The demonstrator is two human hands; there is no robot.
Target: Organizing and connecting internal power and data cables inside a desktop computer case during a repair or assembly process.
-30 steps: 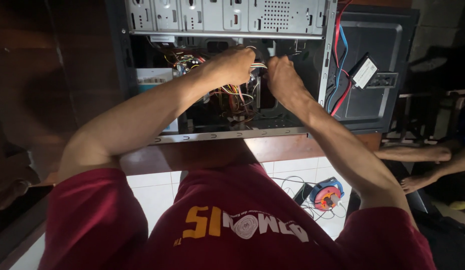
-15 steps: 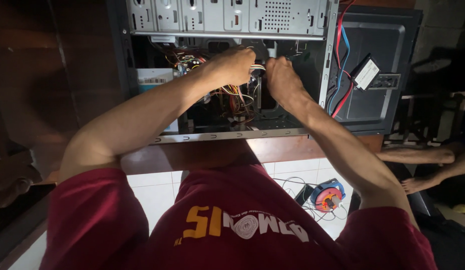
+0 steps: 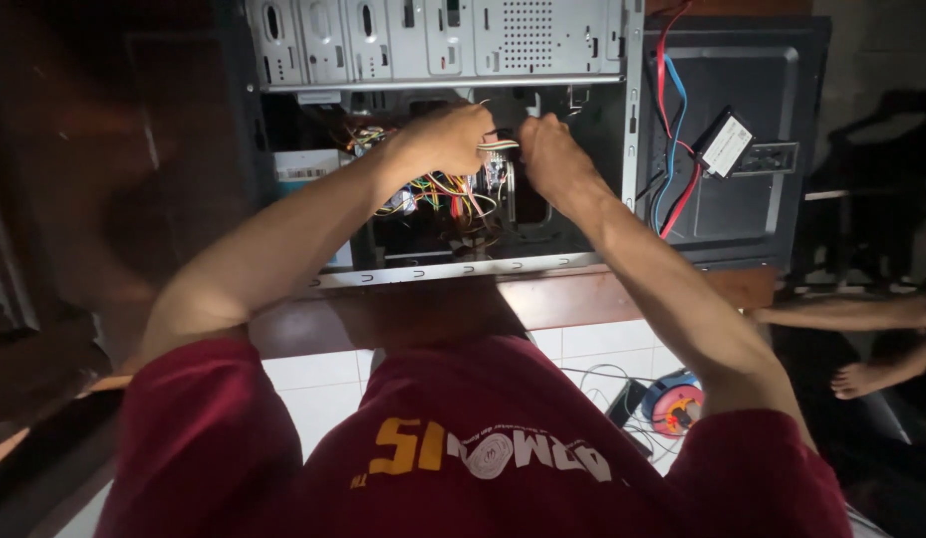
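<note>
While both hands reach into the open computer case, left hand and right hand pinch a short flat cable stretched crosswise between them.

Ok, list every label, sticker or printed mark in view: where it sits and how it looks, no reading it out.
White rectangular label: on a small black drive hanging by the side panel.
Pale sticker: on a light blue-white box inside the case, left of the left hand.
Yellow-white print: on the red shirt.
</note>
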